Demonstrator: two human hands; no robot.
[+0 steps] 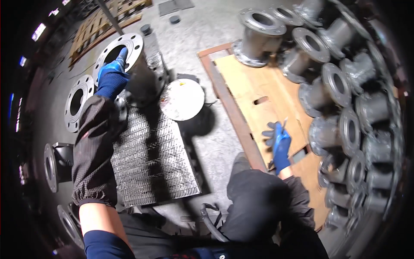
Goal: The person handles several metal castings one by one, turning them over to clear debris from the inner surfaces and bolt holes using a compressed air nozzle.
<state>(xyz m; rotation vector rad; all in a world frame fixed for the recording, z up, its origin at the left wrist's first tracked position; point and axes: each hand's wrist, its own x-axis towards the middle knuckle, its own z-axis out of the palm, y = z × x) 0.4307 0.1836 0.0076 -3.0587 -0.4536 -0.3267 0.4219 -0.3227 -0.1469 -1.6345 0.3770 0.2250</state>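
My left hand (113,74), in a blue glove, grips the round flange of a grey flanged pipe (142,82) at its bore. A finger or thumb reaches across the opening, and other fingers are hidden. This pipe stands at the far end of a ribbed metal plate (151,159). Over the near edge of a plywood-topped pallet (246,82), my gloved right hand (279,144) has its fingers curled. From it pokes a thin pale stick (285,121), too small to identify. Close to the left-hand pipe is a round white lid or disc (183,99).
Several flanged pipes (317,93), some film-wrapped, line the pallet's right side. More flanged pieces (77,103) stand at the left. A wooden pallet (99,32) lies far left on the concrete floor, near two small dark round pieces (174,19). A hose (211,222) curves near my legs.
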